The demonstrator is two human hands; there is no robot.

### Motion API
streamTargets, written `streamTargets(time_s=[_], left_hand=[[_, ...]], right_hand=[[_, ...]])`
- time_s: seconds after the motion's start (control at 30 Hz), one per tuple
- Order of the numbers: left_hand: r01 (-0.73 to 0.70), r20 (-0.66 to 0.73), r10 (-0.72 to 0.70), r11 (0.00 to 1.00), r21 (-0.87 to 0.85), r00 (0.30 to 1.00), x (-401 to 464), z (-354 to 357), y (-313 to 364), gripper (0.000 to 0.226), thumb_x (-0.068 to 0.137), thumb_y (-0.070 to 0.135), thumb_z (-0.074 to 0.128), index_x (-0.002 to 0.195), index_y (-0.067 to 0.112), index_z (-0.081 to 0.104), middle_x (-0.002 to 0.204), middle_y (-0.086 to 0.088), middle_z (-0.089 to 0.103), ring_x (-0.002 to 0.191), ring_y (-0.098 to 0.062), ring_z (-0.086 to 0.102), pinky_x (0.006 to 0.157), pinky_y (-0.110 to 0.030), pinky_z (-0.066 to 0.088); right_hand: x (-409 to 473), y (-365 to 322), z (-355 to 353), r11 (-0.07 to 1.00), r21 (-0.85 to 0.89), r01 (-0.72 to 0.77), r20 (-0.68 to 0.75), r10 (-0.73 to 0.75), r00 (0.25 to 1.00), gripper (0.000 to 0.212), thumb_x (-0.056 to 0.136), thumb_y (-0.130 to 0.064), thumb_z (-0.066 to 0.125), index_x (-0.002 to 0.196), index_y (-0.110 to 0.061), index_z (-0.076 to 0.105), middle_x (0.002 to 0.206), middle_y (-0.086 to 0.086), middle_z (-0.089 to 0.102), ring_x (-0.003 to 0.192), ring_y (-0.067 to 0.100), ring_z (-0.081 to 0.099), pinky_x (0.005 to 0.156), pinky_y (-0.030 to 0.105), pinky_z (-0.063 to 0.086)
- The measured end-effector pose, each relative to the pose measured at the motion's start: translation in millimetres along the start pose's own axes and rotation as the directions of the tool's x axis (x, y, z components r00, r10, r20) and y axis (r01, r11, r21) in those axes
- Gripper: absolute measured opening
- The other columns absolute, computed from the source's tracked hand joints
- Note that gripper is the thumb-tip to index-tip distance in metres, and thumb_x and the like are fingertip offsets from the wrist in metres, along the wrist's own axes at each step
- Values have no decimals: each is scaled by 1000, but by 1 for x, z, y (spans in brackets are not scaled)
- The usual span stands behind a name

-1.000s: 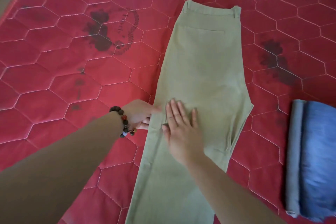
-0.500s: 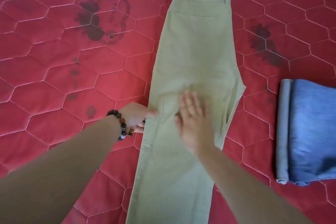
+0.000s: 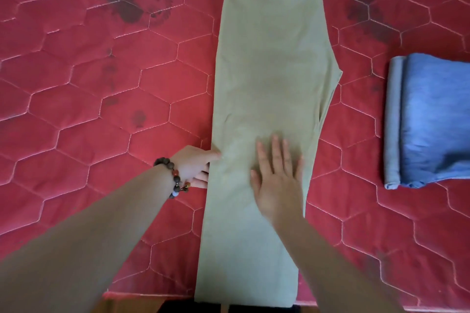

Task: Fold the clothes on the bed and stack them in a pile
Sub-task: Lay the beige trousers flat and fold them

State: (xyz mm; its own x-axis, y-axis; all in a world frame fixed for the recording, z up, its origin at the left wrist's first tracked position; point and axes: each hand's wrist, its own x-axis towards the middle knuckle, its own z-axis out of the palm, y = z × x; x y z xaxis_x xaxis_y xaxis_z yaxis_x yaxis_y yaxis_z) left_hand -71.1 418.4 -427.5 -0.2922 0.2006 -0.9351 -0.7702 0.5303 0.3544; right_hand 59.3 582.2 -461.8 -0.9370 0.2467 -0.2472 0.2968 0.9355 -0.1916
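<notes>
The trousers (image 3: 269,63) are plain pale olive-green. The bed (image 3: 76,89) cover is red, quilted in a hexagon pattern of lighter stitching, with dark blotches. The folded jeans (image 3: 432,119) are faded blue, paler grey-blue along one edge. The bracelet (image 3: 175,178) has dark brown beads with a few orange and pale ones.

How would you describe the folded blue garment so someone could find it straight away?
Start at the red quilted bed cover and the long green trousers laid down its middle. Look to their right, near the frame's edge: the folded blue jeans lie apart from them, the only blue, compact bundle there.
</notes>
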Motion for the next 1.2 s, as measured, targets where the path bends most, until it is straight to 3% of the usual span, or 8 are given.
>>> streamTargets(time_s=[0.1, 0.47, 0.67, 0.77, 0.9, 1.0, 1.13, 1.2], left_hand=[[8, 5, -8, 1000, 15, 1000, -5, 6, -29, 22, 91, 33, 64, 95, 11, 67, 85, -8, 76, 79, -22, 74, 65, -32, 60], [49, -42, -48, 999, 19, 998, -59, 33, -134, 22, 91, 27, 64, 95, 5, 67, 86, -11, 76, 81, -24, 74, 77, -37, 60], [-62, -254, 86, 993, 100, 963, -86, 61, -213, 17, 92, 17, 63, 99, 2, 63, 99, -17, 71, 80, -22, 71, 65, -30, 61], [-37, -372, 158, 949, 312, 915, -91, 72, -243, 11, 89, 22, 61, 88, 11, 60, 86, -10, 69, 74, -21, 67, 64, -33, 59], [-51, -410, 171, 956, 289, 896, -95, 89, -275, 18, 89, 31, 65, 92, 21, 51, 83, 3, 63, 67, -9, 60, 51, -17, 44], [-84, -421, 169, 973, 213, 891, -94, 96, -281, 30, 87, 35, 69, 101, 22, 46, 88, 13, 55, 76, 3, 52, 53, -11, 37], [-103, -278, 192, 947, 305, 941, -96, 94, -284, 24, 92, 37, 62, 109, 20, 62, 104, 11, 62, 95, -8, 57, 78, -21, 44], [-101, -207, 169, 949, 300, 964, -102, 91, -286, 18, 95, 34, 58, 107, 23, 65, 107, 9, 65, 92, -9, 58, 74, -19, 46]], right_hand=[[-44, -20, 20, 978, 5, 208, 30, -208, 978, 59, 99, -47, 35, 153, -27, 25, 162, 2, 12, 150, 24, 6, 117, 60, 9], [-153, 21, 47, 991, -64, -116, 42, 119, 992, 64, 99, -50, 18, 154, -19, 14, 162, 6, 6, 150, 27, 2, 119, 56, 8], [-208, 20, 49, 991, -41, -130, 156, 135, 978, 64, 98, -51, 2, 154, -21, -7, 160, 6, -19, 147, 23, -19, 121, 46, -7], [-221, 22, 46, 994, 48, -103, 168, 94, 981, 63, 102, -46, 16, 154, -19, -7, 159, 3, -21, 145, 18, -22, 119, 39, -14], [-230, 15, 39, 851, 466, -244, 38, 256, 966, 65, 95, -19, 58, 152, -13, 27, 160, 4, 18, 140, 1, 13, 113, 24, 19], [-230, 16, 35, 620, 646, -446, 85, 522, 849, 51, 87, -20, 68, 132, -13, 46, 125, 4, 47, 116, 20, 47, 90, 29, 42], [-230, 19, 34, 586, 603, -542, 153, 582, 799, 33, 86, -31, 70, 106, -13, 51, 93, 2, 53, 89, 25, 55, 88, 51, 46], [-229, 21, 33, 603, 549, -578, 204, 575, 793, 31, 86, -41, 67, 98, -17, 51, 87, 0, 55, 87, 26, 56, 90, 52, 45]])
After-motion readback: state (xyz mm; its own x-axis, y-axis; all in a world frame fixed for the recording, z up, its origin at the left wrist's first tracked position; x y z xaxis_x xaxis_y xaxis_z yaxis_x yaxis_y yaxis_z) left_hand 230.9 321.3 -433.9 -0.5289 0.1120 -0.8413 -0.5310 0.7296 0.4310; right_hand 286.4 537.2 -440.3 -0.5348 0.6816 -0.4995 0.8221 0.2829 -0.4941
